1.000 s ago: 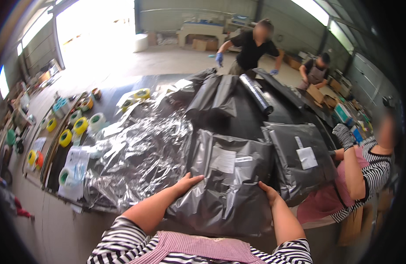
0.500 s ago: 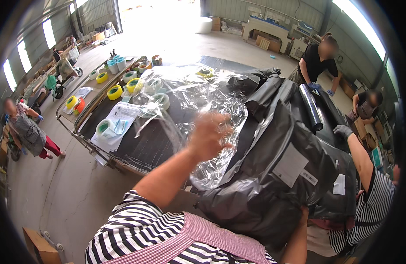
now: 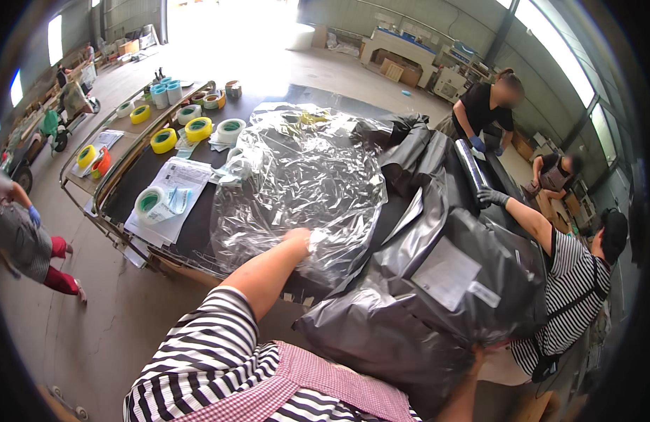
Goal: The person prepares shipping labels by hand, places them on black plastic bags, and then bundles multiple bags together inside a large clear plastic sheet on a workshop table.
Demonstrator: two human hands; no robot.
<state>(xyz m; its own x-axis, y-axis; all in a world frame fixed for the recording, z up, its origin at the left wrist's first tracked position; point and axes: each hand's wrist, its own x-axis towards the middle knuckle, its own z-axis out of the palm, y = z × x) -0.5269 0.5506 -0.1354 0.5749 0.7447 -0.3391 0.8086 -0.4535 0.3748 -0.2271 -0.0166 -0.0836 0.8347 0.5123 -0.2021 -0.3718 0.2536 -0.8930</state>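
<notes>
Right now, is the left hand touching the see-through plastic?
Yes, the left hand rests on the crinkly clear plastic spread over the table.

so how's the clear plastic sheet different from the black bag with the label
The clear plastic sheet is see-through, crinkled and spread loose over the table; the black bag is opaque, stuffed full and bears a white label. The left hand grips the sheet; the right hand props the bag. Both are glossy plastic.
</notes>
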